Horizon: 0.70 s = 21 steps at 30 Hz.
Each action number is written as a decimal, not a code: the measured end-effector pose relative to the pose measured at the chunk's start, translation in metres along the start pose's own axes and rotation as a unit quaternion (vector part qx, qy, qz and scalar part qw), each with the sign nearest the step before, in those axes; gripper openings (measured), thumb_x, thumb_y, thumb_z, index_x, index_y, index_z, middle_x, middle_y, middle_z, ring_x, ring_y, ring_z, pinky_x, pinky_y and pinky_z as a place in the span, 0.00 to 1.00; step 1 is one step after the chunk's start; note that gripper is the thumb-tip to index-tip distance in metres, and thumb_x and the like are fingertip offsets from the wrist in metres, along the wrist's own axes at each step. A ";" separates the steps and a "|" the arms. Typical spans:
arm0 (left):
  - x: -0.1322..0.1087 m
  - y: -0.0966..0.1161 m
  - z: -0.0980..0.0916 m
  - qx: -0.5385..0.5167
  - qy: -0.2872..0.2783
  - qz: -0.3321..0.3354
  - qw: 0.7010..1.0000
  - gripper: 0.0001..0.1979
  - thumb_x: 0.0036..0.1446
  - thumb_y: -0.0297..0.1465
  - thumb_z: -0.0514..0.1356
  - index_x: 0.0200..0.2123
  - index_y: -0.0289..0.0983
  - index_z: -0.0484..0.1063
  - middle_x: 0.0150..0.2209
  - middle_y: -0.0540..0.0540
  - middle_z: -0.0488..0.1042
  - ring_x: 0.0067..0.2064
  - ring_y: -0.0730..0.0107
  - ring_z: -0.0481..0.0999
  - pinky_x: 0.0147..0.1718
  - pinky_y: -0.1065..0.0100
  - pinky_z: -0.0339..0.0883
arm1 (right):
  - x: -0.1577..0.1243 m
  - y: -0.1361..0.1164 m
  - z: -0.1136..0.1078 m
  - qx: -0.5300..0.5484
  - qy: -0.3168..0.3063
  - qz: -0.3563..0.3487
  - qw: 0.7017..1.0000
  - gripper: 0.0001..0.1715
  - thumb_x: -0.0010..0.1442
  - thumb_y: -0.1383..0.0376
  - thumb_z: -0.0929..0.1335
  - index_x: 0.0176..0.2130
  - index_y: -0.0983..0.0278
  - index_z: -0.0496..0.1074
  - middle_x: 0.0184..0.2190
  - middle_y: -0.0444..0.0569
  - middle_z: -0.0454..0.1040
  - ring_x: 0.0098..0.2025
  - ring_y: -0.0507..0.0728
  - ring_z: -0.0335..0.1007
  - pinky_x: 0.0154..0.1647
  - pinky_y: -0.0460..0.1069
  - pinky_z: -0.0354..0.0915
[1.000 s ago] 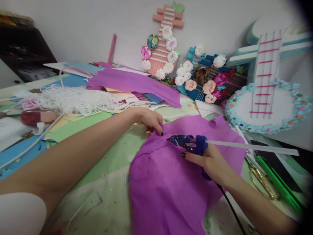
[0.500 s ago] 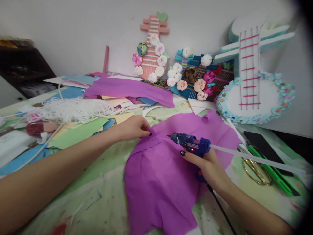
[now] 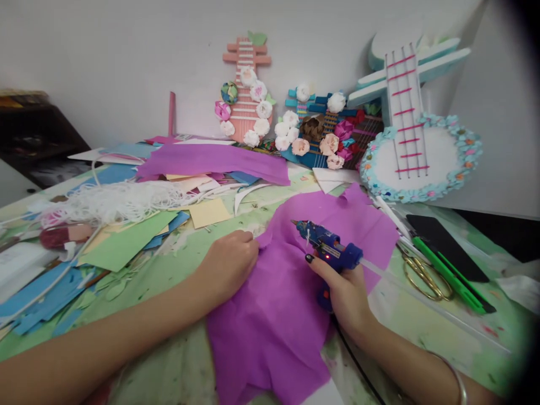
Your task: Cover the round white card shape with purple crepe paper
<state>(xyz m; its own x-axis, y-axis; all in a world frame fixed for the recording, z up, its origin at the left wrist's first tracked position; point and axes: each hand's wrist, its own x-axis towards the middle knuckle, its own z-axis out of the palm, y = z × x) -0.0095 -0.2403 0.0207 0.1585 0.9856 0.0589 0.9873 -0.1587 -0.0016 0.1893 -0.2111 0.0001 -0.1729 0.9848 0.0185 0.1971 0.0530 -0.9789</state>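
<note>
My right hand (image 3: 348, 301) is wrapped round a blue hot glue gun (image 3: 327, 247) with a lit red light. A long clear glue stick (image 3: 430, 304) sticks out of its back, and its nozzle points left. Beneath it spreads a creased purple sheet (image 3: 270, 337) that looks like crepe paper. My left hand (image 3: 230, 261) is closed at the left edge of this sheet and seems to grip it; the fingertips are hidden under the hand.
Gold-handled scissors (image 3: 426, 275), a green cutter (image 3: 451, 275) and a black phone-like slab (image 3: 447, 247) lie at right. Paper scraps (image 3: 130, 242) and tangled white cord (image 3: 126, 199) cover the left. Decorated model instruments (image 3: 248, 107) lean on the wall behind a purple strip (image 3: 211, 160).
My left hand has turned from a pinch into a closed fist, its knuckles up, and sits lower. The sheet's left edge has been folded inward. The glue gun's nozzle tilts further up.
</note>
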 end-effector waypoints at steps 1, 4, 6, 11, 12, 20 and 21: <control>-0.001 -0.001 0.001 -0.010 0.012 -0.005 1.000 0.15 0.62 0.28 0.47 0.32 0.33 0.73 0.32 0.42 0.73 0.37 0.60 0.72 0.36 0.63 0.62 | 0.000 0.000 0.000 0.003 0.007 0.004 1.000 0.19 0.51 0.55 0.69 0.39 0.64 0.75 0.33 0.47 0.76 0.35 0.59 0.69 0.34 0.51 0.64; -0.003 -0.006 0.001 -0.076 0.051 -0.037 0.995 0.13 0.61 0.28 0.50 0.32 0.35 0.74 0.31 0.44 0.75 0.36 0.63 0.73 0.35 0.65 0.61 | 0.000 -0.002 -0.001 0.009 0.001 0.013 1.000 0.15 0.47 0.57 0.70 0.33 0.64 0.75 0.27 0.45 0.74 0.31 0.57 0.67 0.31 0.50 0.62; -0.004 -0.008 -0.002 -0.131 0.063 -0.066 0.987 0.12 0.60 0.29 0.51 0.33 0.36 0.75 0.31 0.46 0.76 0.34 0.65 0.74 0.33 0.67 0.60 | 0.000 -0.004 -0.001 -0.004 -0.039 0.011 0.999 0.12 0.47 0.59 0.70 0.32 0.63 0.75 0.26 0.44 0.73 0.30 0.56 0.66 0.31 0.49 0.62; -0.005 -0.015 -0.006 -0.224 0.065 -0.096 0.968 0.11 0.57 0.30 0.53 0.31 0.38 0.76 0.30 0.49 0.78 0.31 0.69 0.74 0.30 0.70 0.59 | 0.002 -0.016 0.000 -0.028 -0.169 0.018 0.985 0.13 0.49 0.64 0.69 0.38 0.62 0.75 0.29 0.43 0.75 0.32 0.55 0.67 0.31 0.47 0.62; -0.004 -0.016 -0.006 -0.236 0.067 -0.097 0.965 0.11 0.56 0.30 0.53 0.31 0.38 0.76 0.30 0.49 0.78 0.32 0.69 0.74 0.30 0.70 0.59 | 0.003 -0.018 0.001 -0.024 -0.196 0.020 0.980 0.15 0.49 0.65 0.69 0.40 0.62 0.75 0.32 0.43 0.76 0.33 0.55 0.68 0.33 0.47 0.62; -0.001 -0.018 -0.006 -0.236 0.074 -0.110 0.963 0.10 0.54 0.31 0.54 0.31 0.38 0.76 0.29 0.50 0.78 0.30 0.68 0.74 0.29 0.70 0.57 | 0.011 -0.021 0.010 -0.049 -0.237 -0.025 0.970 0.17 0.52 0.65 0.68 0.43 0.62 0.74 0.35 0.44 0.76 0.37 0.56 0.69 0.35 0.48 0.63; -0.001 -0.018 -0.006 -0.236 0.076 -0.110 0.963 0.10 0.54 0.31 0.54 0.30 0.38 0.75 0.29 0.50 0.78 0.30 0.68 0.74 0.28 0.70 0.57 | 0.011 -0.021 0.012 -0.050 -0.235 -0.031 0.970 0.16 0.52 0.66 0.68 0.42 0.62 0.74 0.35 0.43 0.76 0.36 0.55 0.69 0.35 0.48 0.63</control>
<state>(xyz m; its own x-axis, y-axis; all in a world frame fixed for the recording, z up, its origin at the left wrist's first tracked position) -0.0276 -0.2386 0.0264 -0.0929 0.9841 0.1516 0.8778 0.0091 0.4790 0.1721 -0.2030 0.0182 -0.6041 0.7958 -0.0411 0.2608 0.1487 -0.9539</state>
